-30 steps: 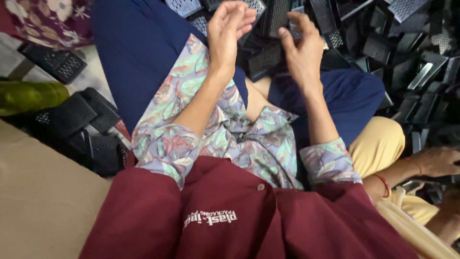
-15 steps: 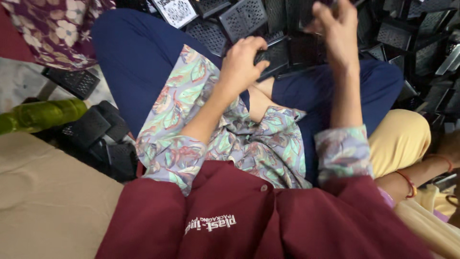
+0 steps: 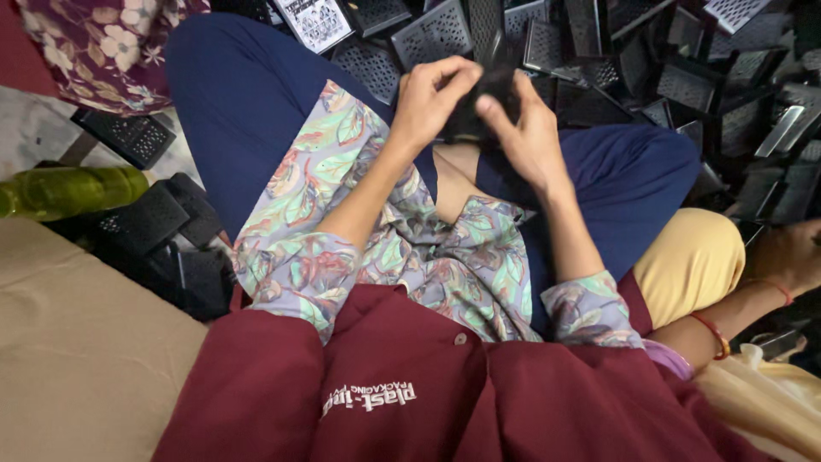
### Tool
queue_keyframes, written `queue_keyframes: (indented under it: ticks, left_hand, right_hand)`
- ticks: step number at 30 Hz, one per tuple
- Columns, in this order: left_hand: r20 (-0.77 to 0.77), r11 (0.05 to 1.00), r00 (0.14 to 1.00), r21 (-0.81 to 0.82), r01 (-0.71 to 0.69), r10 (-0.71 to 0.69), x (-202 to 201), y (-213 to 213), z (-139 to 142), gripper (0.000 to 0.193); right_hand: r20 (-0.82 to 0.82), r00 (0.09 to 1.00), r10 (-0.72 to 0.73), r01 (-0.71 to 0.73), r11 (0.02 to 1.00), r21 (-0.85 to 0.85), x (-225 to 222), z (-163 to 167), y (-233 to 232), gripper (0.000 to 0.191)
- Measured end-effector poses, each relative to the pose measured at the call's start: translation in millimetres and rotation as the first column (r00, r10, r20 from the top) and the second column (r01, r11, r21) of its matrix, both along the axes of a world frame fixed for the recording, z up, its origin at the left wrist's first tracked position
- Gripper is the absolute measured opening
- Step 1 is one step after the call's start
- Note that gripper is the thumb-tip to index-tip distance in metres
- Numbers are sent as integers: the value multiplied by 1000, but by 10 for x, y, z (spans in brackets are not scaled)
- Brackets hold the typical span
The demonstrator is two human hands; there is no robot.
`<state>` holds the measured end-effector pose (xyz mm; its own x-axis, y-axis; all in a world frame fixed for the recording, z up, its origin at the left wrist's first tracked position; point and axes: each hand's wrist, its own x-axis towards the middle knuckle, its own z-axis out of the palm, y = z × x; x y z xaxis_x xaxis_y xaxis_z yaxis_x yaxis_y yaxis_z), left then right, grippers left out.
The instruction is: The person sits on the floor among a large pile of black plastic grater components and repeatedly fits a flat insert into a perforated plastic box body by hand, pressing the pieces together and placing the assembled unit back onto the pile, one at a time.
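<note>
Many black perforated parts [image 3: 650, 77] beyond hands [image 3: 479, 111].

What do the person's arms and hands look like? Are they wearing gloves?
No gloves: both the left hand and right hand are bare, with no rings visible. The forearms are bare too. Loose floral sleeves in lilac, green and pink end near the elbows, under a maroon apron with white lettering.

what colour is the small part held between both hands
Black: the small part pinched between the left hand and right hand shows best in the head view.
</note>
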<state>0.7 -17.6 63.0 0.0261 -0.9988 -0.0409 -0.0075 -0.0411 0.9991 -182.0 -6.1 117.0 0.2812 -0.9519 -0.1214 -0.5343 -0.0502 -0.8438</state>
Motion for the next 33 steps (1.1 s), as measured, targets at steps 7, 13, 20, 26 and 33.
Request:
queue_keyframes:
  ticks: [7,13,20,26,33]
  left_hand:
    - [46,873,978,-444,200,-201,-143,170,270,107]
    - [148,906,978,-376,194,-147,-65,144,418,100]
    - [79,924,952,-229,305,-295,-61,229,445,95]
    - [-266,964,953,-253,76,-145,-48,156,439,57]
    - [-460,981,875,-37,-192,154,-66,48,199,55]
  right_hand:
    - [565,783,-260,120,954,274,81,-163,-102,48]
    - [615,784,-87,0,990,140,53,19,-109,61]
    - [368,929,41,-33,999,-29,65,382,-70,59]
    - [131,984,-117,144,965,-220,299,562,89,55]
    - [-63,998,-28,5,940,-341,623,422,457,51]
